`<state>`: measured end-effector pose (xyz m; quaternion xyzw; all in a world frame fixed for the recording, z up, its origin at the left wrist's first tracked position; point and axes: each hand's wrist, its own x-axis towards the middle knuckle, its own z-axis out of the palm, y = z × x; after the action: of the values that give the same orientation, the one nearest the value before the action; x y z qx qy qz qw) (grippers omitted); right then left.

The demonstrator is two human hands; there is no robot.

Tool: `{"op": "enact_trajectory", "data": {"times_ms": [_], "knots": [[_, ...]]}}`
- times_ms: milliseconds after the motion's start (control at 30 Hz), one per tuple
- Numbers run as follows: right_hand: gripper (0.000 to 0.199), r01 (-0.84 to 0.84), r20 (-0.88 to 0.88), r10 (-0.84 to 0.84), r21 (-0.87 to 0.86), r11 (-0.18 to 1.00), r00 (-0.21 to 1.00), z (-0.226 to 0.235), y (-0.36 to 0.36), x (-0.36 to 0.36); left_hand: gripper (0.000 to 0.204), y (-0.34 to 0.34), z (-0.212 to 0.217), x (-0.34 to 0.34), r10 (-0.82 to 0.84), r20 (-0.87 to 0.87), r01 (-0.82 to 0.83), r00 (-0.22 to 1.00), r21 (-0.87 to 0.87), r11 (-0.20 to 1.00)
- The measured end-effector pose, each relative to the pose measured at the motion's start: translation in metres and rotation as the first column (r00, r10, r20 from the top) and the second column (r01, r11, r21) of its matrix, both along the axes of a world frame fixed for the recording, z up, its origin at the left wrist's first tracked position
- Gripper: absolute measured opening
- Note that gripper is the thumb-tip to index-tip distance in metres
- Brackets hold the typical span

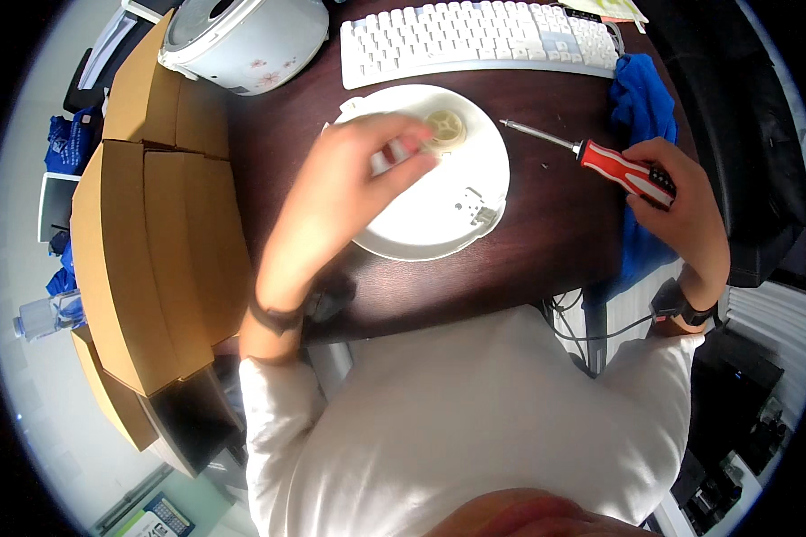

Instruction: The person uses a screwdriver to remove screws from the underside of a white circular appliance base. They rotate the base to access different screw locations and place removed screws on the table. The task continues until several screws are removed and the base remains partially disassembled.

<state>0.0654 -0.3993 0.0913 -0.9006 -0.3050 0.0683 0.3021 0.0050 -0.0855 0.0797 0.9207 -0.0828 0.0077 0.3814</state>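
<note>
A white round lid (412, 210), seemingly of a rice cooker, lies on the dark table with its inner side up. It bears a pale yellowish round fitting (444, 131) and a small metal latch part (484, 216). Over the lid's upper left hovers my left hand (372, 166), its fingertips beside the round fitting. Motion blurs those fingers, so whether they pinch anything does not show. Right of the lid, my right hand (676, 183) grips a screwdriver (613, 166) by its red and black handle; the shaft points left toward the lid.
A white rice cooker body (264, 54) stands at the far left, and a white keyboard (475, 40) lies along the back. Blue cloth (643, 98) drapes over the table's right edge. Open cardboard boxes (166, 242) border the left side. Black cables (587, 336) hang near the front right.
</note>
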Motion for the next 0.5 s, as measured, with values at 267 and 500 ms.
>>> {"op": "enact_trajectory", "data": {"times_ms": [267, 500], "knots": [[0.033, -0.015, 0.007, 0.014, 0.033, 0.999, 1.0, 0.006, -0.005, -0.006, 0.025, -0.03, -0.026, 0.054, -0.302, 0.085, 0.289, 0.95, 0.138, 0.947], [0.034, -0.109, 0.053, 0.108, 0.025, 0.994, 0.993, -0.001, -0.022, 0.001, 0.016, -0.041, -0.034, 0.07, -0.491, -0.004, 0.484, 0.871, 0.172, 0.858]]}}
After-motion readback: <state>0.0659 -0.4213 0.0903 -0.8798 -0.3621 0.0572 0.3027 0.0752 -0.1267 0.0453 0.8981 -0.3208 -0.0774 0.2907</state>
